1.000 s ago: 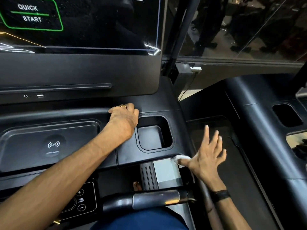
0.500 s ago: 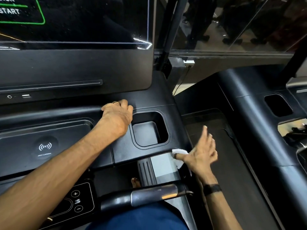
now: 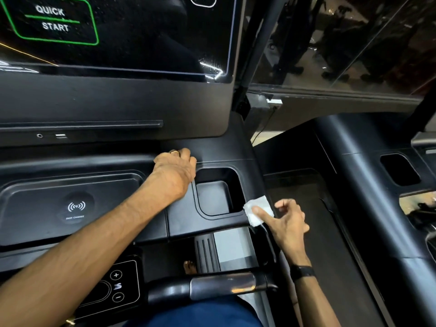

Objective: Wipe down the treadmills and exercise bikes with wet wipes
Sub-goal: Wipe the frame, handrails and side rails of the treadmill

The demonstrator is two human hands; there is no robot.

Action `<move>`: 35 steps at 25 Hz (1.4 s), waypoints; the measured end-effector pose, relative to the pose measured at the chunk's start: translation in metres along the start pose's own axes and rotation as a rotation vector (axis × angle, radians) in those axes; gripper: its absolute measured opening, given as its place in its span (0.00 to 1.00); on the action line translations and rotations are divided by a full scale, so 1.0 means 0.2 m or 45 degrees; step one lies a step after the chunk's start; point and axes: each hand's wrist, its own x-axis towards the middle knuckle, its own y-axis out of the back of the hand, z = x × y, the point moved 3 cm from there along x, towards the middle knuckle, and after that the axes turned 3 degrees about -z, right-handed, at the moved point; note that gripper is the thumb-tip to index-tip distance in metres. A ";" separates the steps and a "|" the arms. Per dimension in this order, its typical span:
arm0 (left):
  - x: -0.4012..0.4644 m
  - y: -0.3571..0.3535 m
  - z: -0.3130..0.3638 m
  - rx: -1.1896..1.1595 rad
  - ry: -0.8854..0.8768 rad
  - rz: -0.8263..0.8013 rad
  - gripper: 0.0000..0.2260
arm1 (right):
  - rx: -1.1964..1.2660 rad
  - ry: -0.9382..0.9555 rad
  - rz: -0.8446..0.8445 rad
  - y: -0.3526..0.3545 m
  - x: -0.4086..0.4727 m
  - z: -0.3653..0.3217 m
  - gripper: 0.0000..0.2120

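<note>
On the right edge of the treadmill console (image 3: 212,147), beside the cup-holder recess (image 3: 215,195), we see the white wet wipe (image 3: 256,214) lying crumpled against the black plastic. Our right hand (image 3: 286,223) presses it there with the thumb (image 3: 260,212) laid flat across the cloth; the remaining fingers are loosely bent and spread apart, hanging off the console's outer side rather than closing around the wipe. A dark wristband (image 3: 302,271) circles that wrist.

Our left hand (image 3: 174,171) rests further in, on the ridge just left of the recess, its fingers curled over the raised edge below the screen, a ring (image 3: 175,152) showing on one of them. Its forearm crosses the wireless charging pad (image 3: 75,206).

Above, the touchscreen (image 3: 141,31) shows a green-framed QUICK START button (image 3: 53,20). Below the console we make out the handlebar (image 3: 221,287) with its metallic sensor section, a small control panel (image 3: 118,285) with plus and minus keys, and a bare foot (image 3: 190,267) on the deck. A neighbouring machine (image 3: 377,185) stands to the right.
</note>
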 end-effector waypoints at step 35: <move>0.01 -0.02 -0.01 -0.084 0.045 0.006 0.46 | -1.201 1.009 -1.297 -0.24 0.01 -0.46 0.46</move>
